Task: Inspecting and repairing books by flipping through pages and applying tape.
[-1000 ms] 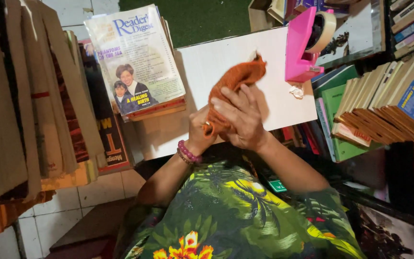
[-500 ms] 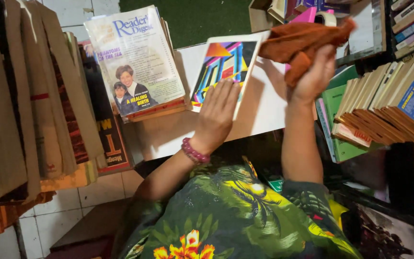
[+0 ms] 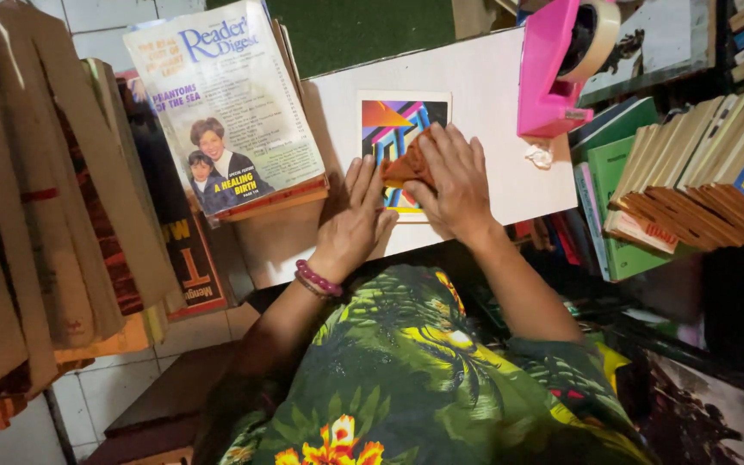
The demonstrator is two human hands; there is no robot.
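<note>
Two hands worked on small book [image 3: 398, 116] lying flat on white bench [image 3: 484, 77]. Your right hand [image 3: 454, 181] pressed orange cloth [image 3: 406, 164] onto colourful cover, grip closed over cloth. Your left hand [image 3: 356, 220] lay flat, fingers spread, holding nothing, pinning book's near-left edge. To wipe well: keep book pinned, cloth flat, strokes light. Pink tape dispenser [image 3: 553, 77] stood near on right; magazine stack [image 3: 230, 112] crowded left; book rows [image 3: 699, 172] hemmed right side.
</note>
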